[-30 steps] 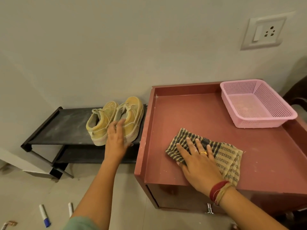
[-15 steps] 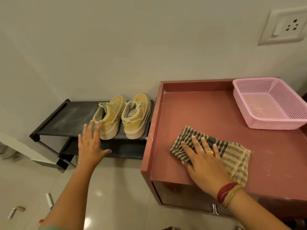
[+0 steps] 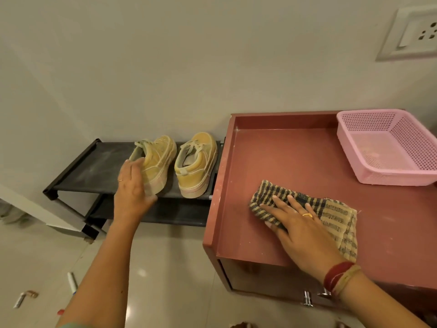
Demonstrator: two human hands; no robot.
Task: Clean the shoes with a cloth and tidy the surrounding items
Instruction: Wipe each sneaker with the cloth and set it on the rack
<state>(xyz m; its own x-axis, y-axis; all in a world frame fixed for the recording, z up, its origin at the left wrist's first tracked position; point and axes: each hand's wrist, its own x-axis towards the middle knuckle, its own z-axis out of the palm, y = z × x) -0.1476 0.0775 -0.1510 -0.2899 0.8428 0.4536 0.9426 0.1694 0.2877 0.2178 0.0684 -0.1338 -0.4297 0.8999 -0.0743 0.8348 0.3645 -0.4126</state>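
Currently: left hand grips left shoe by heel, on shelf; right hand flat, pressing cloth on table. Risk: heel-only hold lets toe droop, knocking other shoe off

My left hand hid the left shoe's heel at the rack's front edge. Its fingers were blurred, so I couldn't tell whether they gripped. My right hand covered the cloth's middle. The view's right edge cut off the pink basket and wall socket.
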